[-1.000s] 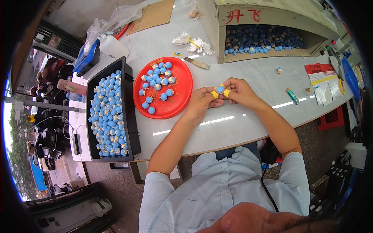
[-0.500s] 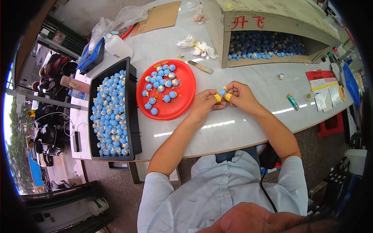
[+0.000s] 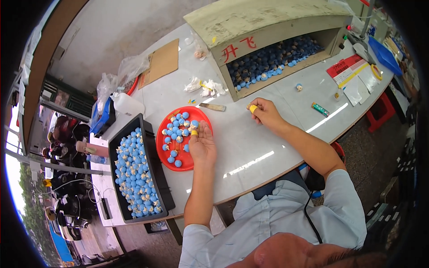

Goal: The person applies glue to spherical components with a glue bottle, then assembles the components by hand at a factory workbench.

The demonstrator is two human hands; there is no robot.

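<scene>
My left hand (image 3: pixel 202 145) lies palm up over the right rim of a round red tray (image 3: pixel 170 159) that holds several blue balls. A blue ball (image 3: pixel 195 123) sits at its fingertips, and one finger wears a yellow cot. My right hand (image 3: pixel 264 112) rests on the white table (image 3: pixel 250 152) just in front of a wooden box (image 3: pixel 250 22). Its fingers are curled, a yellow cot shows on one fingertip, and I see nothing in it. The two hands are well apart.
A black tray (image 3: pixel 154 178) full of blue balls stands left of the red tray. The wooden box's opening holds a heap of dark blue balls (image 3: pixel 272 58). A white bottle (image 3: pixel 127 105), plastic bags, cardboard (image 3: pixel 163 62), papers (image 3: pixel 353 73) and a small green item (image 3: pixel 320 109) lie around.
The hands were together over the table holding a blue ball. Now they have parted: the left went to the red tray with the ball, the right toward the wooden box.
</scene>
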